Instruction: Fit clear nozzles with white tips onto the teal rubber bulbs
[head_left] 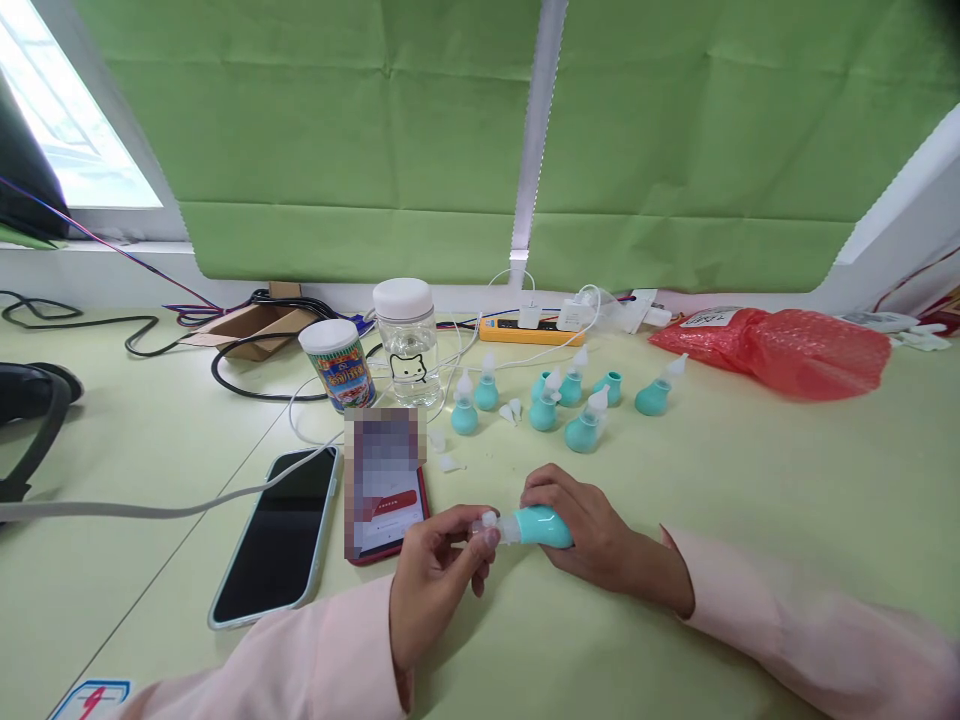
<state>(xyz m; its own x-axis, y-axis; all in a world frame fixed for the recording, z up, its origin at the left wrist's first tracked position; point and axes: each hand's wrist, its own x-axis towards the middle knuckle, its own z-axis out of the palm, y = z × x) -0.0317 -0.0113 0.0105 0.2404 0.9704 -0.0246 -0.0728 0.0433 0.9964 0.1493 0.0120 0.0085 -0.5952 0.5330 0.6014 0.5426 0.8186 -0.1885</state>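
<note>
A nasal aspirator with a teal bulb (546, 526) lies sideways between my two hands, above the table. My right hand (589, 520) is wrapped round the bulb from the right. The fingertips of my left hand (442, 560) pinch the clear nozzle (506, 528) at the other end, and partly hide it. Beyond my hands stand several similar aspirators, among them one with a clear tip (586, 430) and a leaning one (654, 396) farther right. An open teal bulb (611, 386) has no tip on it. Small white tips (511, 411) and a clear piece (450, 463) lie nearby.
Left of my hands lie a phone with a lit screen (390, 510) and a dark-screened phone (277, 540), crossed by a grey cable (172, 511). Behind are a printed canister (337, 368), a clear jar (407, 345), an orange power strip (517, 333) and a red bubble-wrap bag (780, 350).
</note>
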